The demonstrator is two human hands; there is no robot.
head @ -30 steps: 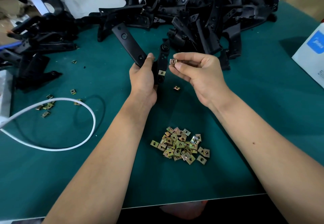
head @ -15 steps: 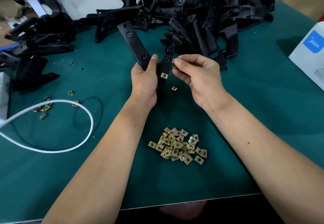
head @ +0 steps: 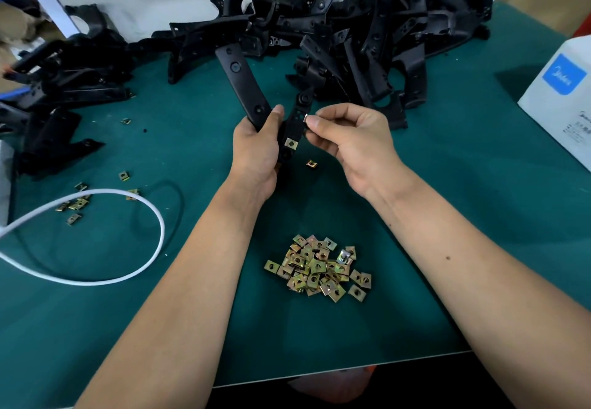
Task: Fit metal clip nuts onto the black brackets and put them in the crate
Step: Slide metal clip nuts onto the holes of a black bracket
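Left hand grip closed round black hinged metal bracket, long arm pointing up-left beyond the grip, right hand pinching small metal clip nut against bracket's shorter arm

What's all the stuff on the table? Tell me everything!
held bracket: one, black, in left hand, one brass clip nut already on it
pinched clip nut: one, silvery, at bracket's edge
clip nut pile: many, brass, near table edge
loose clip nuts: several, brass, left side
bracket heap: many, black, far side
cable: one, white, left
box: one, white and blue, right
table: green
left hand: grips bracket
right hand: pinches nut
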